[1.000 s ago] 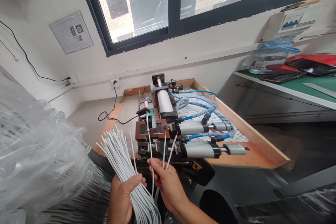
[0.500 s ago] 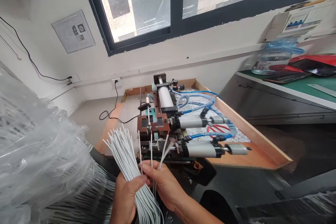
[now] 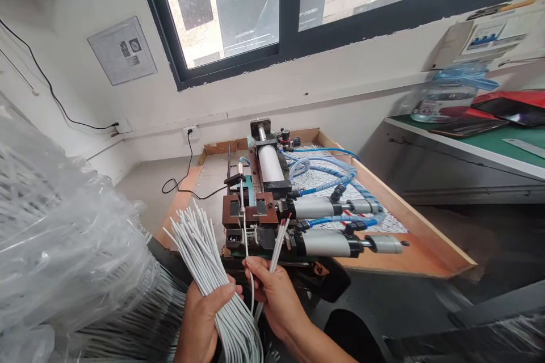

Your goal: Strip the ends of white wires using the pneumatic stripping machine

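A thick bundle of white cables (image 3: 204, 255) is wrapped in my left hand (image 3: 208, 312), its cut ends fanning up and to the left. My right hand (image 3: 275, 289) pinches a single white cable (image 3: 246, 241), whose upper end reaches the brown jaw block of the pneumatic machine (image 3: 255, 208). Several more white cables (image 3: 277, 247) stick up between the fingers of the same hand, with red wire tips showing at their ends. Both hands are close together in front of the machine. The lower part of the cables hangs out of sight below.
Silver air cylinders (image 3: 323, 243) and blue hoses (image 3: 340, 173) lie to the machine's right, inside a wooden-edged tray (image 3: 409, 215). Plastic-wrapped cables (image 3: 76, 238) are piled on the left. A green-topped table (image 3: 515, 136) with a large water bottle (image 3: 445, 93) stands at right.
One cable now stands at the machine's jaws, where several stood spread before. The cables in my right hand, red-tipped, are gathered to the right. My left hand keeps the bundle.
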A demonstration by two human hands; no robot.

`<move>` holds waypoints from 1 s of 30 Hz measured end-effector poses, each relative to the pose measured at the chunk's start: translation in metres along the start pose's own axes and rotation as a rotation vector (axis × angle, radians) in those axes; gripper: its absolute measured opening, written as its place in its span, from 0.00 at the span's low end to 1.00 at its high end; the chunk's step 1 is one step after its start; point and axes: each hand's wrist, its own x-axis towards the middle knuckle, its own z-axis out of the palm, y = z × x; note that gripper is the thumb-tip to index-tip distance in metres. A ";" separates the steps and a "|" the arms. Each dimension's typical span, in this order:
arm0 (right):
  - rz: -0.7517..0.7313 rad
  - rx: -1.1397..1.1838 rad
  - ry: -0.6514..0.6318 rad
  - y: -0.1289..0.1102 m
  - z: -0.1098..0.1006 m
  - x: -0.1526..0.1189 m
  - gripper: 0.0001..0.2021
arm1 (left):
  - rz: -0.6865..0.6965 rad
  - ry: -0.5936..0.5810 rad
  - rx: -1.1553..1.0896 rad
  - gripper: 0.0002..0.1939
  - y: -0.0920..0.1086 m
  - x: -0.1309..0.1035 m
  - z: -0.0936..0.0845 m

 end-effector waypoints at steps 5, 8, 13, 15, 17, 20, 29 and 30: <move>0.071 -0.017 -0.040 -0.004 0.003 0.001 0.12 | 0.035 0.039 -0.009 0.09 0.003 -0.004 0.005; 0.097 -0.065 -0.226 -0.004 0.005 -0.002 0.13 | 0.109 0.042 0.006 0.10 0.003 -0.006 0.006; -0.025 -0.130 -0.232 0.003 0.006 -0.008 0.13 | 0.153 -0.078 0.068 0.10 0.001 -0.006 0.006; -0.072 -0.112 -0.163 0.005 0.005 -0.011 0.13 | 0.143 -0.111 0.062 0.10 0.000 -0.006 0.005; -0.092 -0.098 -0.105 0.006 0.003 -0.012 0.14 | 0.110 -0.102 0.054 0.08 -0.001 -0.005 0.003; -0.078 -0.091 -0.061 0.006 0.000 -0.013 0.13 | 0.069 -0.006 0.057 0.06 -0.001 -0.004 0.000; -0.002 0.043 0.055 0.001 0.004 0.002 0.14 | 0.078 0.084 0.038 0.08 0.003 0.000 0.001; 0.020 0.066 0.062 0.000 0.004 0.004 0.14 | 0.078 0.092 0.037 0.08 0.003 0.000 0.002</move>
